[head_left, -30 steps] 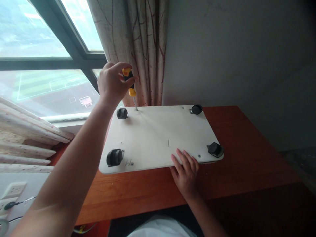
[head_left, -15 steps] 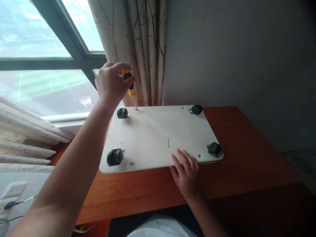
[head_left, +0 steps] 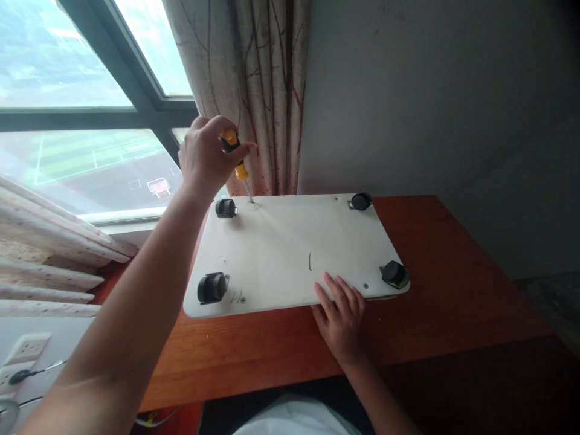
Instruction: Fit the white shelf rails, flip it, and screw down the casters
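A white board (head_left: 290,241) lies flat on a reddish wooden table (head_left: 453,290), with a black caster wheel at each corner. My left hand (head_left: 206,157) is closed round a yellow-and-black screwdriver (head_left: 235,158), held almost upright with its tip on the board's far left edge beside one caster (head_left: 225,208). My right hand (head_left: 339,317) lies flat on the board's near edge, fingers stretched out, a little left of the near right caster (head_left: 395,273).
A patterned curtain (head_left: 254,90) hangs behind the board, next to a large window (head_left: 81,121). A grey wall stands at the back right. A wall socket with a plugged cable (head_left: 22,362) sits at the lower left. Another caster (head_left: 211,287) is at the near left corner.
My left hand has shifted its grip slightly on the screwdriver handle, whose tip stays at the same spot. The right hand and the board have not moved.
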The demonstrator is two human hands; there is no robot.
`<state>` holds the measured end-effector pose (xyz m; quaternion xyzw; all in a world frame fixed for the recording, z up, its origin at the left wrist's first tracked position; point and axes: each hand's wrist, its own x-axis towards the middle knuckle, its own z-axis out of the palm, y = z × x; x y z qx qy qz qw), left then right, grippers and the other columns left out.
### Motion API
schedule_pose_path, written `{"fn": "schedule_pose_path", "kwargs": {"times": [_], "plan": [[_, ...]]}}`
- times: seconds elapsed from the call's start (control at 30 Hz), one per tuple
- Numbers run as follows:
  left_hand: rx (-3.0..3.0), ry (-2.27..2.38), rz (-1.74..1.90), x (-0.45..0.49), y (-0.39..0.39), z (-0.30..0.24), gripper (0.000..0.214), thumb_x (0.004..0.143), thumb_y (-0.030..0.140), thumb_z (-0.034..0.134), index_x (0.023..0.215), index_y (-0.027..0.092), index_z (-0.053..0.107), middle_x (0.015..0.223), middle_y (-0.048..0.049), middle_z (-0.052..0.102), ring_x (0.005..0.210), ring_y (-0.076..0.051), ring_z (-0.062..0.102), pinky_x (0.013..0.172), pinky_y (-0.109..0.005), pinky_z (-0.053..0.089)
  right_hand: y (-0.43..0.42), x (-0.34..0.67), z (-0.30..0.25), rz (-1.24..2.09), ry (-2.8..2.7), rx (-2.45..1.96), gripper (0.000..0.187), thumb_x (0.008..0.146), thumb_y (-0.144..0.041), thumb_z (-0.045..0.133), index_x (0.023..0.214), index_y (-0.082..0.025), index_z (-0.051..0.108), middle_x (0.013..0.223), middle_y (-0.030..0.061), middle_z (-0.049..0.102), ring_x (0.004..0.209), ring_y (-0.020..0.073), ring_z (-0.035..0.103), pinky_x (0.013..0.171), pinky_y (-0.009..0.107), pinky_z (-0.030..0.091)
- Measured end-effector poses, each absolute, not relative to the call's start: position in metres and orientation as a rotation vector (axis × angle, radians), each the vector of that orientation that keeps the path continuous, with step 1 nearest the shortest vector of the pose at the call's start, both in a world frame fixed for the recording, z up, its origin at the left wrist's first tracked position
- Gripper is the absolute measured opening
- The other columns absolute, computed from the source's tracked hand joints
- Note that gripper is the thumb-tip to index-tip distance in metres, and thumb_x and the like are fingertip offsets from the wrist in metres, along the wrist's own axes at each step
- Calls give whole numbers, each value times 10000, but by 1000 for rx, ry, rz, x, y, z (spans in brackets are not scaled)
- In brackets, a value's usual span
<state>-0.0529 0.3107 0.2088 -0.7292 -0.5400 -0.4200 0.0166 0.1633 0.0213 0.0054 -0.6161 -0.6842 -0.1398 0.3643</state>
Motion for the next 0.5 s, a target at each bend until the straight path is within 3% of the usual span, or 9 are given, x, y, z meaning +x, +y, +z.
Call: {"fn": "schedule_pose_path", "kwargs": {"times": [0.07, 0.17, 0.37, 0.5], "plan": [[-2170, -1697, -1275, -51, 310, 211, 324, 729, 479, 775, 971, 276, 708, 961, -9, 692, 747, -165, 606, 770, -363, 505, 21, 163, 5, -357, -1763, -1584, 328, 954, -337, 581, 1278, -305, 627, 1342, 44, 647, 1297, 249, 532, 1112, 456, 308], [-2179, -1696, -1298, -50, 313, 212, 443, 724, 428, 783, 1138, 328, 662, 865, 37, 697, 713, -158, 613, 743, -344, 502, 22, 163, 6, -357, -1759, -1586, 319, 957, -342, 579, 1270, -306, 632, 1336, 43, 652, 1289, 249, 539, 1109, 456, 309], [-2275, -1652, -1344, -58, 321, 205, 357, 812, 365, 691, 1146, 246, 643, 996, 1, 731, 780, -144, 638, 767, -322, 528, 21, 163, 5, -361, -1770, -1594, 317, 955, -334, 579, 1265, -299, 635, 1334, 51, 653, 1295, 250, 535, 1111, 456, 309], [-2418, -1564, -1332, -58, 321, 205, 338, 846, 308, 640, 1181, 261, 623, 1048, 12, 734, 825, -133, 644, 789, -304, 544, 22, 164, 3, -379, -1776, -1591, 330, 955, -334, 568, 1279, -309, 625, 1342, 46, 645, 1310, 246, 520, 1120, 454, 299]]}}
